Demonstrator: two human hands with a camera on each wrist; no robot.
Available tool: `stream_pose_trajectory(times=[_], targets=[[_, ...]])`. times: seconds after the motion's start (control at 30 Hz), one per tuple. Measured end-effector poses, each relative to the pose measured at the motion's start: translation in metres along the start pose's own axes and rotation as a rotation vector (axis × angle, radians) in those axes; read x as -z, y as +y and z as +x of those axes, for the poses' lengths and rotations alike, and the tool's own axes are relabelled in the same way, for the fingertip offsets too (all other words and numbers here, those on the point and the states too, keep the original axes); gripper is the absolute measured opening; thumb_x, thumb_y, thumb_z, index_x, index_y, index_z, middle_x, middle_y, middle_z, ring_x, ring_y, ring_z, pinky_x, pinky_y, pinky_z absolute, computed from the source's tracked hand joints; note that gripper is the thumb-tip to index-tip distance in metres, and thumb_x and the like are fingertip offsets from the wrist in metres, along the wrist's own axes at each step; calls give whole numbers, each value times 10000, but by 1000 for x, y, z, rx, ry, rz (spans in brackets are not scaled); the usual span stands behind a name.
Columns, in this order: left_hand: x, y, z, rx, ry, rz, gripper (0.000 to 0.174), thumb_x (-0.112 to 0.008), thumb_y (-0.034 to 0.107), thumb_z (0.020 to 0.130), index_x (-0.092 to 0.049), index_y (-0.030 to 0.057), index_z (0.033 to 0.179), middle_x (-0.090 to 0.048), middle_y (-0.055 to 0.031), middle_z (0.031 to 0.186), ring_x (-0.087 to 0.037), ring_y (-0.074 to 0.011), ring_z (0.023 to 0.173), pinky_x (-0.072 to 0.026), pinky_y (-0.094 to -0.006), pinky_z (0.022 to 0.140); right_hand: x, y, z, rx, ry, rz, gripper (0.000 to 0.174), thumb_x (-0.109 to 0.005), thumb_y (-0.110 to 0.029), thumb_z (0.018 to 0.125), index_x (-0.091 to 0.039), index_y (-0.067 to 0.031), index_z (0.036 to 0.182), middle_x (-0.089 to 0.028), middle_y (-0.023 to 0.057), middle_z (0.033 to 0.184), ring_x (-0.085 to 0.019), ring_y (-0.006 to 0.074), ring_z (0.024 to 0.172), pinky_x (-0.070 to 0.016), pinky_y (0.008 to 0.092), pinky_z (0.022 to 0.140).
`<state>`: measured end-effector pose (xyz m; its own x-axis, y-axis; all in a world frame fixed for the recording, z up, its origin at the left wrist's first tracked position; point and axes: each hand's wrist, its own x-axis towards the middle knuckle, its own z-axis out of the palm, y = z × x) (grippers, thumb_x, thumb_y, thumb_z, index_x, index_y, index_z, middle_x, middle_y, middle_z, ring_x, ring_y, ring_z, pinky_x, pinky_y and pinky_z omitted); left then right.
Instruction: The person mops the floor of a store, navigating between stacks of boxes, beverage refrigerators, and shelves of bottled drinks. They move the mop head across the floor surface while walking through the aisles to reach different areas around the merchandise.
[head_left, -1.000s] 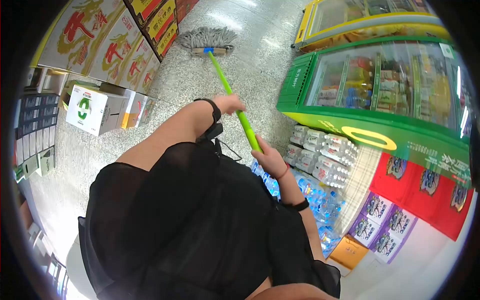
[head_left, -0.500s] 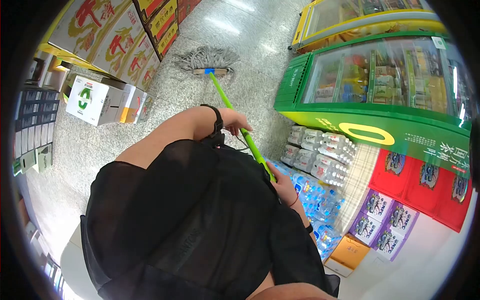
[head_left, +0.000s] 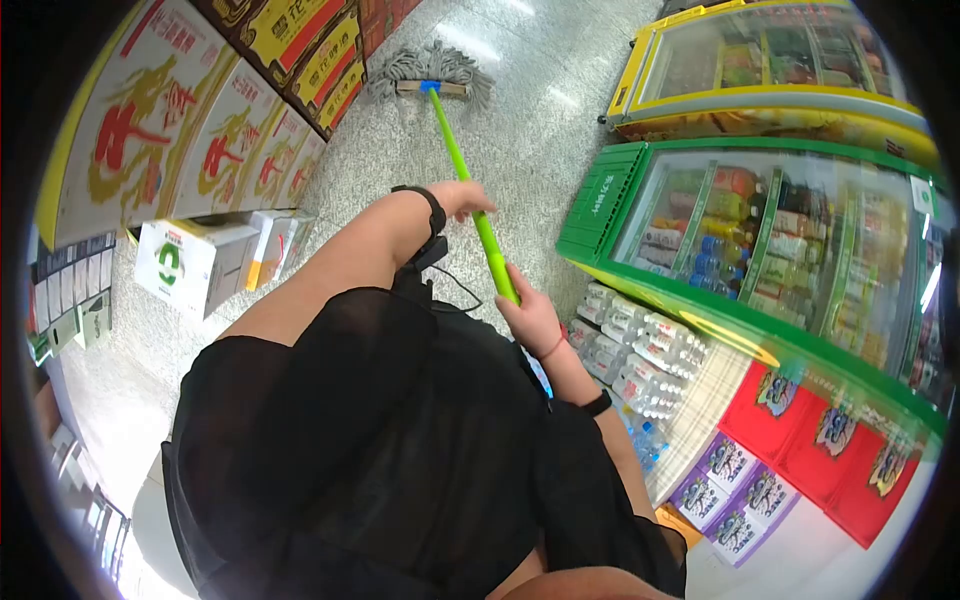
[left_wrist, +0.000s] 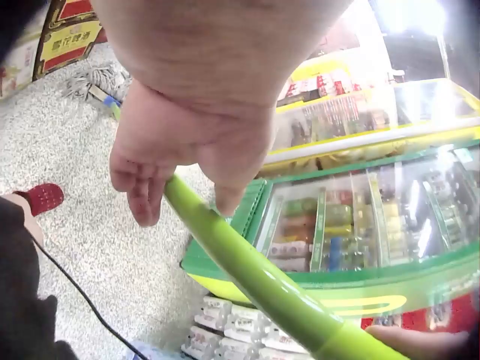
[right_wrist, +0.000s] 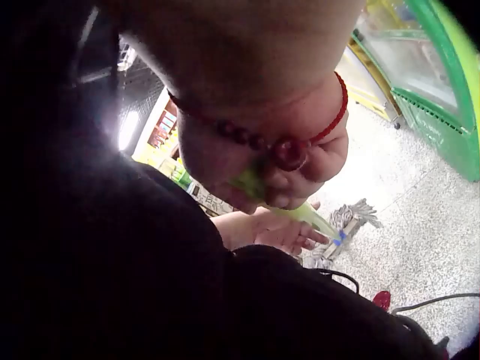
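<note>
A grey string mop head [head_left: 435, 68] lies on the floor at the top of the head view, joined by a blue clip to a green handle [head_left: 452, 145]. My left hand [head_left: 455, 200] is loosely around the handle's middle; in the left wrist view the handle [left_wrist: 255, 262] passes between the thumb and bent fingers of that hand [left_wrist: 187, 142]. Nearer my body, my right hand [head_left: 530, 312] grips the upper end. In the right wrist view its fingers curl round the handle, and the left hand [right_wrist: 281, 231] shows beyond it.
Stacked cartons [head_left: 150, 130] and a white box [head_left: 190, 262] line the left side. On the right stand a green drinks fridge [head_left: 610, 195], a yellow freezer [head_left: 640, 80], bottle packs [head_left: 630, 345] and red boxes [head_left: 800, 425]. A red shoe [left_wrist: 46, 198] is on the floor.
The mop head came nearer my body, then slid away again. Both hands drew back with the handle and then moved forward. The view has shifted, with the fridges now lower.
</note>
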<state>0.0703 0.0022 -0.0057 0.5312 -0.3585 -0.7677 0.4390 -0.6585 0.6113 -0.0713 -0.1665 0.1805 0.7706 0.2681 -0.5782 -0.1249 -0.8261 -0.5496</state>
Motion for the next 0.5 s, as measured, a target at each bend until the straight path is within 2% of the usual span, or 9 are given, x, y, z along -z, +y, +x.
stream_pose_trajectory(times=[0.07,0.2,0.3,0.4,0.5], targets=[[43,4,14,7,39,-18,505,-572,461,772,-610,-7,959,-620,-128,859,-614,-222,629,-509,-342,563,4,-12,47,113,83,6,593,-542,-305,771,-381,-75,1294,-584,275,833,-580,413,784,-458,443,693],[125,29,28,21,117,37,454,-598,417,765,-612,-15,903,-614,-110,832,-606,-213,601,-505,-320,541,35,-52,124,87,97,-11,595,-542,-302,769,-379,-73,1294,-586,275,841,-582,410,791,-459,447,696],[153,36,53,38,127,65,435,-610,400,761,-613,-18,880,-610,-111,823,-602,-210,578,-502,-312,517,45,-54,158,82,110,3,601,-541,-307,769,-374,-74,1296,-591,268,873,-583,404,813,-460,444,718],[155,38,64,33,150,63,436,-614,403,762,-617,-19,867,-608,-117,822,-599,-211,556,-501,-316,499,51,-45,167,140,138,32,607,-519,-328,780,-353,-87,1312,-588,255,943,-580,397,846,-454,439,760],[143,47,55,10,140,100,431,-604,400,773,-622,-23,854,-611,-125,821,-604,-209,552,-504,-325,494,49,-35,156,69,63,-54,605,-508,-332,792,-334,-105,1326,-591,254,933,-582,400,834,-455,445,754]])
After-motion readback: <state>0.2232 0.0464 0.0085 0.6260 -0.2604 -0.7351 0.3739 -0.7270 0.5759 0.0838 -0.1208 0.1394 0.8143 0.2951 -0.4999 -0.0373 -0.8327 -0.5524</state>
